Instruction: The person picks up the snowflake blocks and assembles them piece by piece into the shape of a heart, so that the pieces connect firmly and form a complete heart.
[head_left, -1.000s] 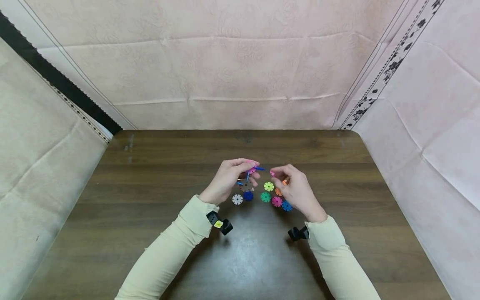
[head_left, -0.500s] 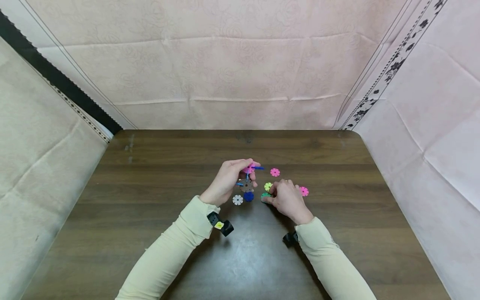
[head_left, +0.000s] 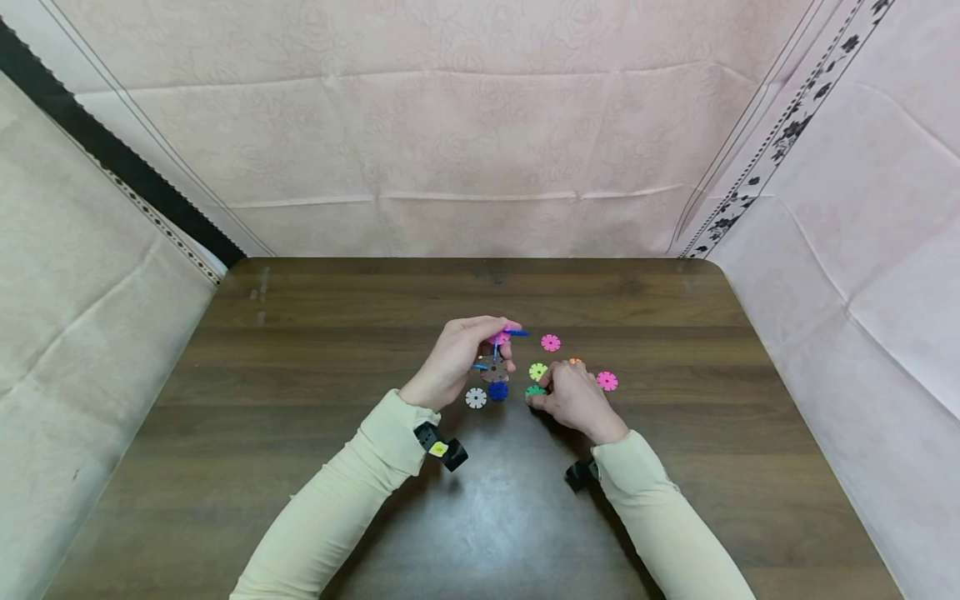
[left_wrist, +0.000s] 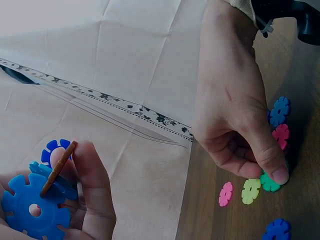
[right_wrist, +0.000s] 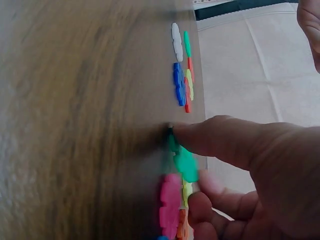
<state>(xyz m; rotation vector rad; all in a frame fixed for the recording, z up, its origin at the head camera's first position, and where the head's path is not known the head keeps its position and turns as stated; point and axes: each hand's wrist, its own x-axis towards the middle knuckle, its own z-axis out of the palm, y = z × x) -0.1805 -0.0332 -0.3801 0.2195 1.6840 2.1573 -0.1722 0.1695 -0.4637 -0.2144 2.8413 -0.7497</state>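
Note:
My left hand (head_left: 459, 358) holds a cluster of notched plastic discs slotted together. In the left wrist view, a large blue disc (left_wrist: 35, 205), a lighter blue one behind it, an edge-on brown disc (left_wrist: 58, 169) and a dark blue disc (left_wrist: 51, 153) show in it; a pink disc (head_left: 500, 337) shows from the head. Down at the tabletop, my right hand (head_left: 577, 400) pinches a green notched disc (right_wrist: 186, 164) between thumb and fingers. That disc is tilted in the right wrist view, and the hand partly covers it from above.
Around the right hand lie a yellow-green disc (head_left: 537, 372), pink discs (head_left: 551, 342) and a blue disc (left_wrist: 280, 111). A white disc (head_left: 476, 398) and a dark blue disc (head_left: 497, 392) lie below the left hand. Pale cloth (head_left: 465, 150) encloses the table (head_left: 337, 300).
My right hand has come down and toward me from the upper pink disc to the green disc, uncovering a pink disc at its right. The left hand stays nearly in place with its cluster.

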